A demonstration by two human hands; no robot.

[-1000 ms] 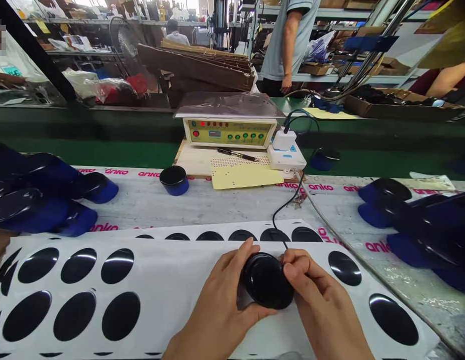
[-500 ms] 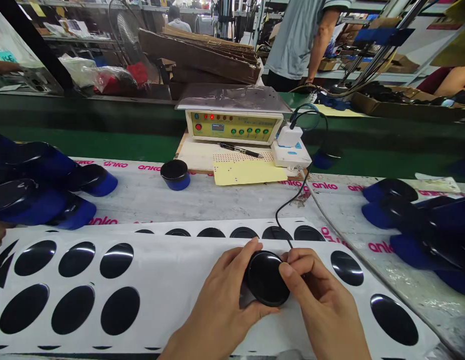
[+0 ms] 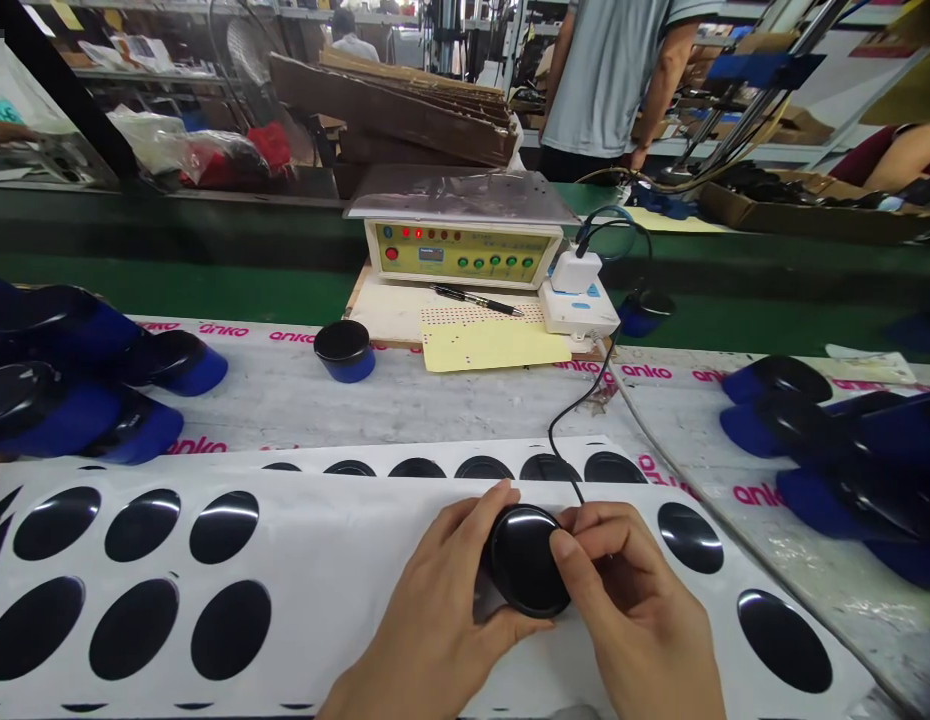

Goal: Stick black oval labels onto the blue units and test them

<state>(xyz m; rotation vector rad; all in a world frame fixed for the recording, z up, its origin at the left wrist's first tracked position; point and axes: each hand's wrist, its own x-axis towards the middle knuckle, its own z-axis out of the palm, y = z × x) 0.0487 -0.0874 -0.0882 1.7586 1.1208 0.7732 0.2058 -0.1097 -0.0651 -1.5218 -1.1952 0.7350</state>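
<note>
Both my hands grip a glossy black round domed piece [image 3: 526,560] at the lower middle. My left hand [image 3: 427,620] cups its left side, and my right hand [image 3: 630,600] presses a thumb on its right rim. A thin black cable [image 3: 566,440] comes down behind the piece to my right fingers; its end is hidden. Beneath my hands lies a white backing sheet [image 3: 345,570] carrying rows of black oval stickers [image 3: 690,537].
Piles of blue-and-black round pieces [image 3: 847,480] [image 3: 60,400] lie left and right on the anko-printed bench. Further back stand a single piece [image 3: 345,350], a yellow control box [image 3: 457,255] and a white power unit [image 3: 577,305]. A standing person [image 3: 607,90] is beyond.
My right thumb has slid leftward onto the piece's rim, and the piece sits slightly further left. The whole view has drifted a little as my head moved.
</note>
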